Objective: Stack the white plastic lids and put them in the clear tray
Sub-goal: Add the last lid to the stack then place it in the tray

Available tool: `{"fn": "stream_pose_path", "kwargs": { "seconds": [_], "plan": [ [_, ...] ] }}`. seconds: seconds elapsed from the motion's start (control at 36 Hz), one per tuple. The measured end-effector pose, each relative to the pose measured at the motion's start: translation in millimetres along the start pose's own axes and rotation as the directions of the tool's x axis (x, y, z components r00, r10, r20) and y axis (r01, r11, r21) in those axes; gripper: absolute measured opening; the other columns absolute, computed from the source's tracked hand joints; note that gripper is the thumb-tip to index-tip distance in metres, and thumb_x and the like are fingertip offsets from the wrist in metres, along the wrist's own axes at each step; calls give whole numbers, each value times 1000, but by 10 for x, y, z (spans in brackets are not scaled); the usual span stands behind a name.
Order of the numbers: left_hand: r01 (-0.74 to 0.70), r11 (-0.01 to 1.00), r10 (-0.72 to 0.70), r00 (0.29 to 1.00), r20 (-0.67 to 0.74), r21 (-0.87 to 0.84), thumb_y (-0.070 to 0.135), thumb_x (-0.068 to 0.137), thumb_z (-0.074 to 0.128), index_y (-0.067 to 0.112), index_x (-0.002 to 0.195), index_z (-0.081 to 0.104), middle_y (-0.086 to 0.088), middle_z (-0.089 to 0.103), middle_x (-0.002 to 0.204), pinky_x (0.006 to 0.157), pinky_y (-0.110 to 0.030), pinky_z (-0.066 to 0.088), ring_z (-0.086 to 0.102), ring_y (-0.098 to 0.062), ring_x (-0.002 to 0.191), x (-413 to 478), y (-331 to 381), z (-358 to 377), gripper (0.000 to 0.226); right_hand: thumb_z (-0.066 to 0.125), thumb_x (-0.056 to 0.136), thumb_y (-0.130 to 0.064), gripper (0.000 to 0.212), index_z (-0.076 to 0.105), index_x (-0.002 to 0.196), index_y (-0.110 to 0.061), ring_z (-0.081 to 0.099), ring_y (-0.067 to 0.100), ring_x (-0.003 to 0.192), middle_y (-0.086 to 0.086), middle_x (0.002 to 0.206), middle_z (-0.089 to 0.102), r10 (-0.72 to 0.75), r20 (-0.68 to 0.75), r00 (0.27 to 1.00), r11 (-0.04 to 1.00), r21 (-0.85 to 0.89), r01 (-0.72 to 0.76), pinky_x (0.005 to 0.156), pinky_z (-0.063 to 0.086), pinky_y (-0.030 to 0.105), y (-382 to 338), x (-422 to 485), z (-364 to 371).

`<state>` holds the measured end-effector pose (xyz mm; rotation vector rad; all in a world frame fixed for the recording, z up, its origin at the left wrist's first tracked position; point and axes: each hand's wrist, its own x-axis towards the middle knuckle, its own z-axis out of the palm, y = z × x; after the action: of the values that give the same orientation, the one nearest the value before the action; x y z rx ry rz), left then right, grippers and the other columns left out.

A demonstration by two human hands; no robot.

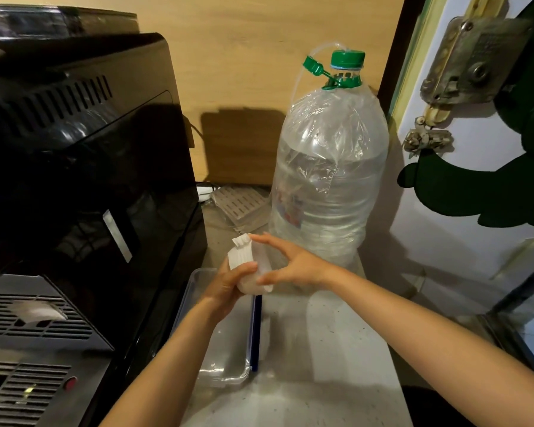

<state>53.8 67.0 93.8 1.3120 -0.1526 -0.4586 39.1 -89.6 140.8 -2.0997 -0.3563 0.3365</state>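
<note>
A stack of white lids (249, 262) is gripped by the left hand (228, 283) above the clear tray (225, 343); the right hand (285, 263) is spread open against it; the water bottle's (330, 167) label is unreadable.

White lids (244, 257), green bottle cap (347, 60)

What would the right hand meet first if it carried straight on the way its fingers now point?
The right hand points leftward at the stack of white lids held in the left hand. It would meet that stack first; its fingertips look already on it, though depth is unclear.
</note>
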Motion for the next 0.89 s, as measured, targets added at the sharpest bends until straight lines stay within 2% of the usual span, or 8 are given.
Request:
{"fn": "stream_pose_path", "kwargs": {
  "seconds": [0.06,0.14,0.19,0.28,0.42,0.5,0.61,0.89],
  "plan": [
    [-35,994,42,997,-65,108,40,42,72,24,128,37,-3,54,108,68,-30,53,56,-18,96,-12,33,-49,94,68,81,-27,62,40,135,-31,30,13,138,-2,148,37,6,-31,1000,999,35,-5,111,24,27,-7,71,18],
    [-97,941,140,984,-110,326,30,55,79,22,135,31,-6,49,123,69,-22,53,54,-17,104,-19,49,-152,94,66,83,-23,42,50,122,-24,36,18,135,3,137,48,27,-67,997,993,116,-19,112,28,34,-44,171,50],
    [-101,887,183,973,-142,450,30,56,81,24,139,25,-10,43,133,74,-26,55,51,-21,111,-34,37,-220,101,68,81,-19,37,52,114,-19,42,20,131,6,131,52,40,-88,995,987,156,-26,112,33,40,-75,230,85],
    [-55,768,243,947,-210,639,29,54,82,26,142,21,-10,35,137,88,-38,51,44,-22,116,-78,63,-240,106,75,74,-20,53,49,119,-9,46,22,128,11,134,52,50,-114,992,993,114,-37,107,39,36,-65,344,142],
    [42,495,299,930,-215,868,31,60,79,24,144,12,-6,23,148,97,-33,38,36,-24,127,-135,57,-250,108,80,68,-24,74,39,129,-11,45,22,127,10,135,49,48,-45,998,998,-37,-50,98,39,28,-29,447,206],
    [88,374,288,935,-206,923,37,60,78,21,145,7,-5,20,150,99,-32,36,33,-24,131,-149,-38,-319,111,80,68,-24,88,28,139,-16,40,22,132,8,143,42,42,28,999,991,-129,-38,99,34,25,-16,464,236],
    [114,246,262,948,-179,963,39,58,77,17,144,9,-7,22,145,97,-31,39,35,-24,127,-146,-216,-419,111,81,67,-23,84,34,137,-16,47,24,125,10,137,49,51,124,991,951,-308,-10,103,40,33,46,535,325],
    [227,124,54,971,-235,966,42,67,72,16,145,2,-14,13,149,105,-35,34,22,-28,137,-126,-582,-561,108,79,69,-29,70,46,128,-13,55,30,114,13,125,59,85,301,950,850,-520,89,95,43,34,324,667,617]
  ]
}}
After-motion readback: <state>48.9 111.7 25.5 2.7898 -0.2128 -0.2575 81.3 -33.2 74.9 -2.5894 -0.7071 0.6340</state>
